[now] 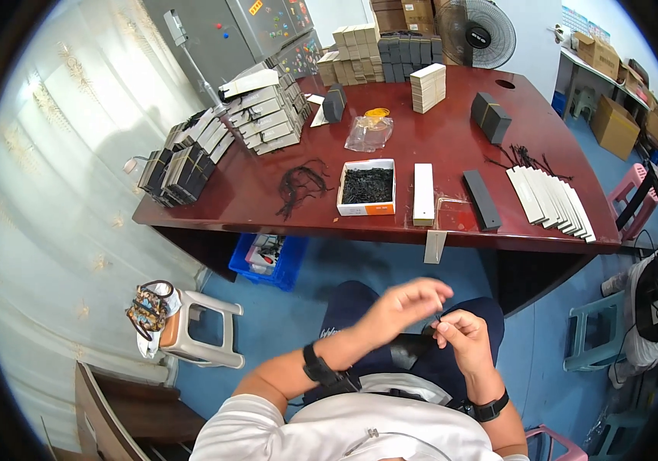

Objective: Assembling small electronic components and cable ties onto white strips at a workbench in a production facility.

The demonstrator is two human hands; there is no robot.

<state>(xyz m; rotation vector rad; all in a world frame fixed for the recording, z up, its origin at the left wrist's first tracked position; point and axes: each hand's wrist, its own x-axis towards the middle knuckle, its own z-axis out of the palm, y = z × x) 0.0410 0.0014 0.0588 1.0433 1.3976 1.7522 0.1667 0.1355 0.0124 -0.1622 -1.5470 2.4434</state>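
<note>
Above my lap, my left hand [413,305] reaches across toward the right one, its fingers blurred by motion. My right hand [463,338] is closed in a pinch between thumb and forefinger, and a small black thing [439,316] pokes out at the fingertips, too small to name surely. On the table in front lie a white card stack [423,194], a dark grey strip-shaped stack [482,201] and a clear bent holder [449,206]. A pale tag [435,247] hangs over the front edge. Left of them, a white-and-orange box [367,209] holds many small black pieces.
Fanned white cards with black cords [548,201] lie at the table's right. Loose black cords [303,184], a clear bag [369,134] and tall card piles [267,115] occupy its left half. A blue crate [271,273] is underneath; stools [202,326] stand on the floor.
</note>
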